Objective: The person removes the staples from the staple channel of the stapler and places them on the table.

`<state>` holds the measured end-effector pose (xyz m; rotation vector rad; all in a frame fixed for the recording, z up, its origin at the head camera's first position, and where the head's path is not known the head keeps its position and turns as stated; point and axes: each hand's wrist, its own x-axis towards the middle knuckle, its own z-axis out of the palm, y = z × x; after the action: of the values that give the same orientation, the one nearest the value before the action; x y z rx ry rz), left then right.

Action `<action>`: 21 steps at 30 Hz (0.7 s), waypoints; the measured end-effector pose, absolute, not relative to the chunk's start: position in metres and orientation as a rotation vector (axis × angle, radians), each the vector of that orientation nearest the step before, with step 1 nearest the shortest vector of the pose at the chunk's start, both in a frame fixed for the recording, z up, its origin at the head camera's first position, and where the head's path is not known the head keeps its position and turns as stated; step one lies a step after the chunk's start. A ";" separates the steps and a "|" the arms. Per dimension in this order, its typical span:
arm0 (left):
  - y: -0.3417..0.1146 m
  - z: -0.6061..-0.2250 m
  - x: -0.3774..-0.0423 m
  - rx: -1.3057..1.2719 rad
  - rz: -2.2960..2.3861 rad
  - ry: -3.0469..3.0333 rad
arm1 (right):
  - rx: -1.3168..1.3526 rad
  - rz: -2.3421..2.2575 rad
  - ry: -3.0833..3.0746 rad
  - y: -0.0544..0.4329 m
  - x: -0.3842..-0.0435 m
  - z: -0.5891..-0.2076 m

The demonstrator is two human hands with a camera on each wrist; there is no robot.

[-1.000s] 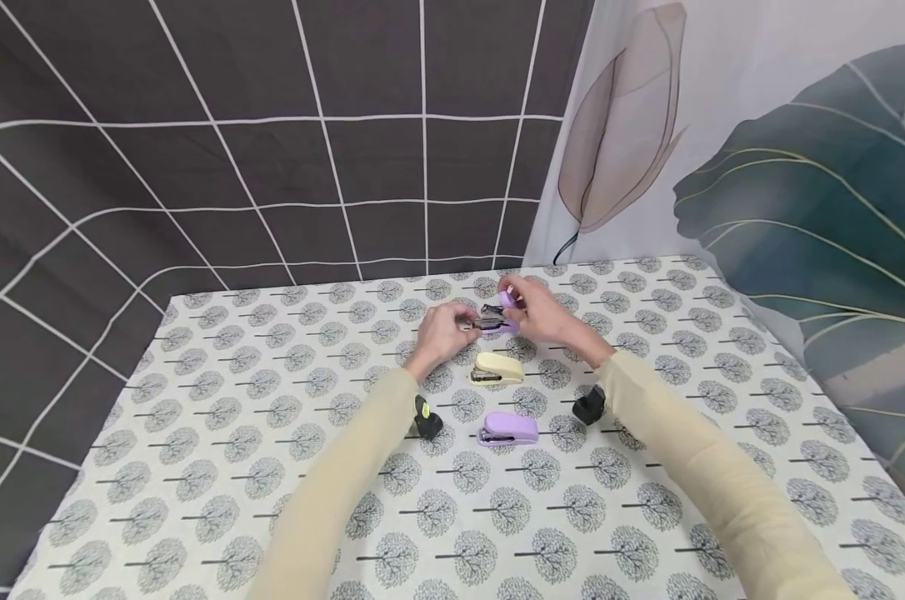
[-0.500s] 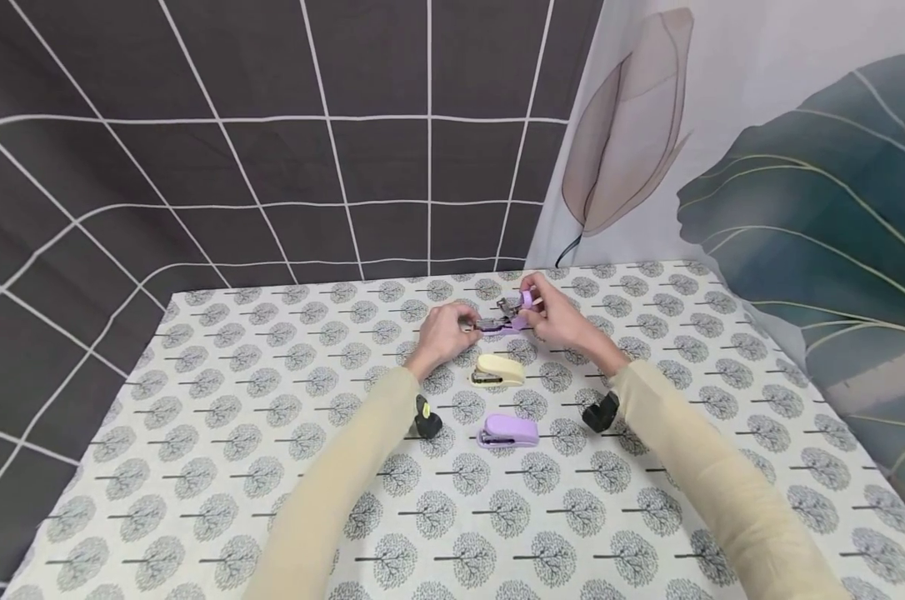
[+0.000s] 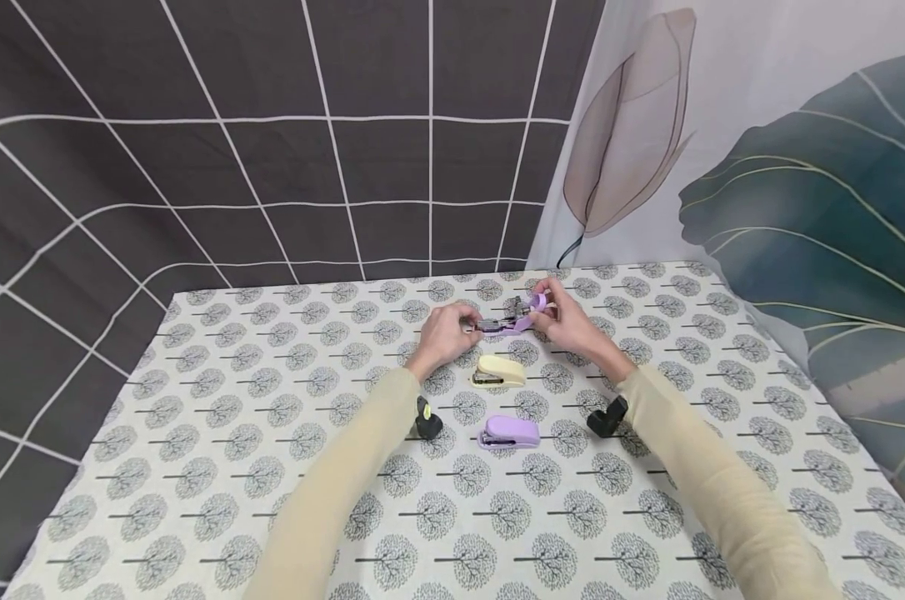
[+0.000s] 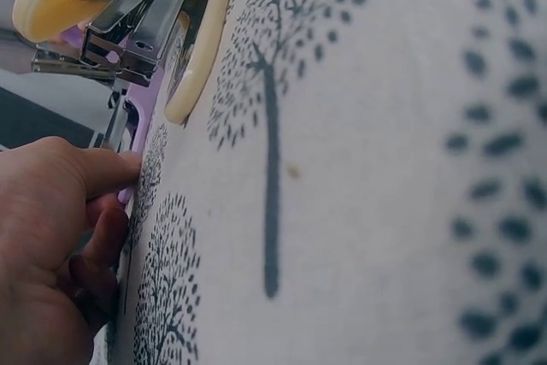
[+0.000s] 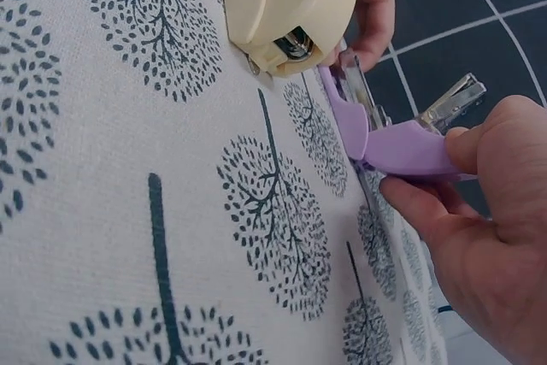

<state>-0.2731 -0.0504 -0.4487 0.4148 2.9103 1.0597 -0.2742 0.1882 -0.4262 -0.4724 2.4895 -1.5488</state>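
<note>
At the back of the table lies a purple stapler [image 5: 406, 150], its top cover swung far back from the base and its metal parts exposed. My left hand [image 3: 442, 337] pinches the front end of the base between thumb and fingers. The raised top is gripped by my right hand [image 3: 568, 325], thumb on one side and fingers on the other in the right wrist view. Just nearer than both hands sits a yellow stapler [image 3: 501, 372], closed over its metal parts. Closer still, a second purple stapler [image 3: 511, 432] rests on the cloth, untouched.
A white cloth with a tree print [image 3: 220, 483] covers the table. Behind it hangs a dark curtain with a white grid [image 3: 377, 158], and to the right a pale curtain with large leaves [image 3: 835, 208]. The staplers stand in a rough line from back to front.
My right hand has moved to the right, swinging the far purple stapler's top further back from its base. The left hand has stayed at the front end; the other staplers have not moved.
</note>
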 end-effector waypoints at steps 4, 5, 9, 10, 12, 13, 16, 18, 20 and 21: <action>-0.050 -0.450 -0.273 0.403 1.046 2.913 | -0.429 -1.583 2.459 0.191 -0.273 -0.428; -0.050 -0.450 -0.273 0.401 1.046 2.916 | -0.419 -1.594 2.450 0.192 -0.272 -0.428; -0.050 -0.451 -0.273 0.403 1.054 2.928 | -0.390 -1.662 2.405 0.194 -0.273 -0.432; -0.050 -0.451 -0.273 0.403 1.056 2.929 | -0.379 -1.685 2.385 0.195 -0.273 -0.433; -0.051 -0.452 -0.273 0.403 1.070 2.921 | -0.348 -1.732 2.349 0.196 -0.274 -0.435; -0.051 -0.452 -0.273 0.402 1.073 2.918 | -0.330 -1.754 2.331 0.196 -0.274 -0.436; -0.051 -0.454 -0.273 0.403 1.083 2.912 | -0.294 -1.801 2.291 0.198 -0.274 -0.439; -0.051 -0.454 -0.273 0.402 1.087 2.913 | -0.286 -1.809 2.292 0.198 -0.274 -0.441; -0.051 -0.455 -0.274 0.401 1.088 2.919 | -0.292 -1.806 2.305 0.198 -0.274 -0.442; -0.051 -0.455 -0.274 0.401 1.089 2.921 | -0.297 -1.805 2.310 0.198 -0.274 -0.442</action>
<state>-0.2736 -0.0505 -0.4549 0.4010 2.9211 1.0892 -0.2737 0.1984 -0.4419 -0.2968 2.3102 -1.8047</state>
